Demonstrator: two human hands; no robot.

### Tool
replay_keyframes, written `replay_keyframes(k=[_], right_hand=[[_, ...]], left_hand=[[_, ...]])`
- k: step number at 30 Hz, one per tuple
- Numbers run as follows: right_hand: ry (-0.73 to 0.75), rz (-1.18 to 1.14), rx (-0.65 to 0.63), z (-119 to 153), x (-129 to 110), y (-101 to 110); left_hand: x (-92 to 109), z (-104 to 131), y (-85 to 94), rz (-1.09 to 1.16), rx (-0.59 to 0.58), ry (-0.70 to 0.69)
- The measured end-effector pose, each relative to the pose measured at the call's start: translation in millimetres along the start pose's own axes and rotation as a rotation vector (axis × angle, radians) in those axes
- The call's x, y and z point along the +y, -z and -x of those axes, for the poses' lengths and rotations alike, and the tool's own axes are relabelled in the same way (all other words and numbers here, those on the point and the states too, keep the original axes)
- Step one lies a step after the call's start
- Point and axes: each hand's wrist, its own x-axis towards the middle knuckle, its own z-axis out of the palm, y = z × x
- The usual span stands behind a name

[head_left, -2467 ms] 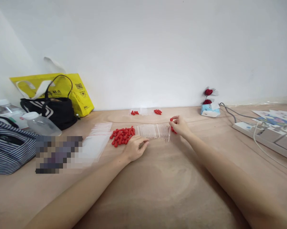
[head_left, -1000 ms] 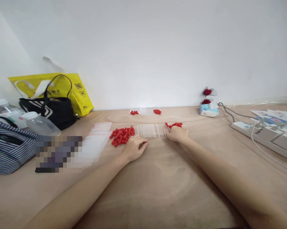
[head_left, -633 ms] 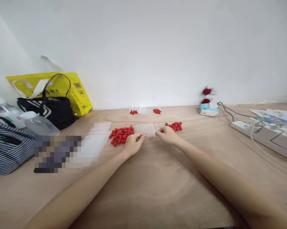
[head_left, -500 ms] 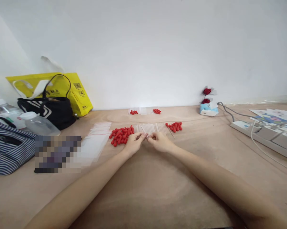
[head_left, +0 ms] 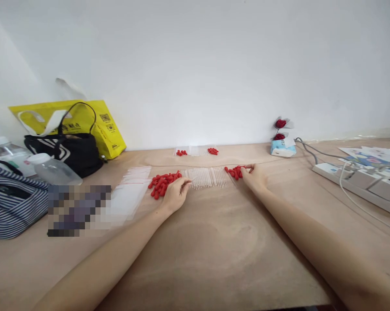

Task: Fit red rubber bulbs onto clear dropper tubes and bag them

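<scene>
The left hand [head_left: 174, 195] rests at the left end of a row of thin clear sticks [head_left: 209, 177], its fingers curled with the tips drawn together; a thin pale tip shows at them, but whether they grip it I cannot tell. The row runs from these fingers toward the right hand [head_left: 257, 178], lying flat on the counter [head_left: 210, 259] between the two. The right hand's fingers are bent, tips at the right edge of a small heap of red pieces [head_left: 235, 172]; whether they pinch one is too small to tell.

Just left of the left fingers, partly behind that hand, lies a larger heap of red pieces [head_left: 159, 185], and farther left a fan of flat clear bags [head_left: 130, 192]. Beyond both hands' fingers, near the wall [head_left: 195, 69], two small red clusters [head_left: 182, 153] lie apart. Well left of the left fingers, past the bags, stand a yellow bag [head_left: 109, 129] and a black bag [head_left: 81, 151]. To the right of the right fingers, farther back, is a blue tissue pack [head_left: 283, 149]; a white power strip [head_left: 359, 190] lies well to their right.
</scene>
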Motion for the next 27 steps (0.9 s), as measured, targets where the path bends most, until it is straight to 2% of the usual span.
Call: replay_keyframes(k=[5, 13, 17, 20, 23, 27], right_hand=[[-0.009, 0.070, -0.040, 1.3, 8.7, -6.4], [0.013, 0.152, -0.079, -8.4, 15.1, -14.3], [0.020, 0.170, -0.056, -7.7, 14.7, -12.4], [0.056, 0.166, 0.011, -3.9, 11.3, -8.9], [0.244, 0.054, -0.002, 5.3, 4.9, -7.9], [0.657, -0.073, -0.168, 28.4, -7.8, -12.9]], left_hand=[[2.4, 2.7, -2.1, -0.115, -0.038, -0.123], [1.8, 3.2, -1.9, -0.113, -0.070, -0.132], [1.7, 3.6, -2.5, -0.118, -0.072, -0.139], [2.6, 3.8, -2.1, -0.115, -0.075, -0.135], [3.7, 3.7, -1.6, -0.121, -0.076, -0.124], [4.0, 3.7, -1.6, -0.127, -0.063, -0.137]])
